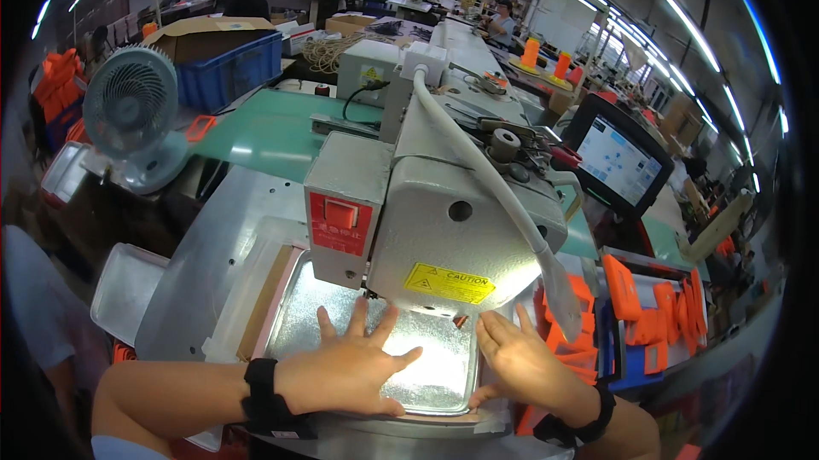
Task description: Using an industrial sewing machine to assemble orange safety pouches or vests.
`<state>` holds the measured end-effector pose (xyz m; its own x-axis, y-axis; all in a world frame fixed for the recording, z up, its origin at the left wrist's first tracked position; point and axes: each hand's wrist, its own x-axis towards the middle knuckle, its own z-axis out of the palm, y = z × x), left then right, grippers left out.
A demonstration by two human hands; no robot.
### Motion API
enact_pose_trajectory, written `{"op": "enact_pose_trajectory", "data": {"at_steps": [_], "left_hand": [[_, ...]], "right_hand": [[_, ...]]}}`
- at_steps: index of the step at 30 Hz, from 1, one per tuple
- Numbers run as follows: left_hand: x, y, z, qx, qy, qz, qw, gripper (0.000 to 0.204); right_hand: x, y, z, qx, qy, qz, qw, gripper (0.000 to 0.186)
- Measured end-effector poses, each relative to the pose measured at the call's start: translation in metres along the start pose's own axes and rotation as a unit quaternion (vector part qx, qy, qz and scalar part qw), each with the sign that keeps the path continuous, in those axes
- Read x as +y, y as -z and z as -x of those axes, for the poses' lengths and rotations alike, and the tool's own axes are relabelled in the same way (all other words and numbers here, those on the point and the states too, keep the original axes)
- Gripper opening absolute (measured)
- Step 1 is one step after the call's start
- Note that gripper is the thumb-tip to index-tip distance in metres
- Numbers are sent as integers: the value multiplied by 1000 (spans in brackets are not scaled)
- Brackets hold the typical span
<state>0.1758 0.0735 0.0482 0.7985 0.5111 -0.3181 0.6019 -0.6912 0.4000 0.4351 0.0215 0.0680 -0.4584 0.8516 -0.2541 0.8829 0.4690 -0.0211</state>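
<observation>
A shallow silvery metal tray [439, 345] lies beneath the grey head of an industrial sewing machine [452, 225], lit brightly from above. My left hand [345, 370] is spread over the tray's near left part, fingers pointing toward the machine, with nothing in its grasp. At the tray's right edge rests my right hand [522, 359], its fingers stretched out and thumb apart, also holding nothing. Both wrists wear black bands. A tan and pink strip [271, 300] runs along the tray's left side. The needle area is partly hidden by the machine head.
A box with a red switch [339, 217] hangs on the machine's left. Orange pieces [661, 315] crowd a bin at right, below a touch screen [614, 162]. At left are a fan [132, 110], another metal tray [128, 289] and a person's sleeve [47, 315].
</observation>
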Motion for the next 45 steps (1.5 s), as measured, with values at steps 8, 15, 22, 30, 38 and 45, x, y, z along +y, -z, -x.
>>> {"op": "enact_pose_trajectory", "data": {"at_steps": [8, 15, 22, 30, 38, 45], "left_hand": [[-19, -1, 9, 2, -7, -9, 1000, 83], [-35, 5, 23, -7, -6, 4, 1000, 86], [-48, 9, 31, -2, -1, -38, 999, 81], [-59, 20, 18, 2, 10, -19, 1000, 81], [-70, 33, 3, 1, 9, 15, 1000, 79], [-90, 27, -10, 42, -26, 39, 998, 77]], "right_hand": [[-11, 0, -14, -4, 0, 22, 1000, 111], [-21, -8, -24, 31, 6, -3, 999, 108], [-31, -11, -34, 30, -8, -8, 999, 106], [-17, 8, -54, -44, -19, -80, 996, 98], [17, -25, -59, 108, 30, -120, 986, 84], [24, -13, -74, 92, 43, -161, 982, 72]]}}
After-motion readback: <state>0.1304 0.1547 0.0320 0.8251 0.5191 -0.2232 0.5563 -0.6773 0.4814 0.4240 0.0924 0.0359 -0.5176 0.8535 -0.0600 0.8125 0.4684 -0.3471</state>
